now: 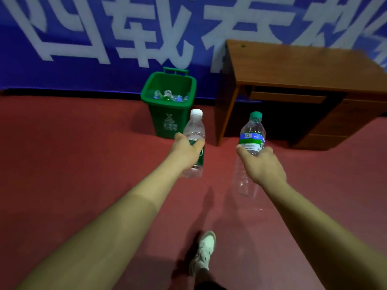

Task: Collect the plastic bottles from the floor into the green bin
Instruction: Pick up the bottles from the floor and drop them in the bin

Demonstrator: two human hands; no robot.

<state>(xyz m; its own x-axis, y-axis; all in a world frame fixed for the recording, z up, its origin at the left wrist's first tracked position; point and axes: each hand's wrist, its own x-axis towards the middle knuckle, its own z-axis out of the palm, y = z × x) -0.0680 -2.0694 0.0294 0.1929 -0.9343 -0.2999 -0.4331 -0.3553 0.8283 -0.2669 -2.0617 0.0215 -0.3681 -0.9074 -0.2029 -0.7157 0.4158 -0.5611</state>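
Red floor [83, 168] runs up to a blue banner [88, 65] with large white characters. The green bin [162, 120] stands against the banner with its lid off. Several clear plastic bottles [167, 96] already lie inside it, low against the far wall. Just right of the bin stands a wooden desk [293, 65] with a shallow tray under its top.

Both arms reach forward, each carrying one bottle in the air above the floor, short of the bin. The left hand [185, 152] grips a white-capped bottle [194, 128] round its middle, over a dark green label. The thumb [198, 143] presses the near right side, and the fingers curl away round the far side, mostly hidden. This bottle stands nearly upright, and in this view its neck overlaps the bin's front right corner. Its clear base shows below the hand.

The right hand [261, 164] grips a larger green-capped bottle [252, 132] just below its blue and green label. Its fingers [268, 150] are curled tightly round the clear body, with the thumb on the left side. That bottle leans slightly, cap up and towards the desk, and its long lower half hangs below the hand. The two bottles are held apart, with bare floor between them.

A pale shoe [204, 252] is planted on the floor below, between the forearms.
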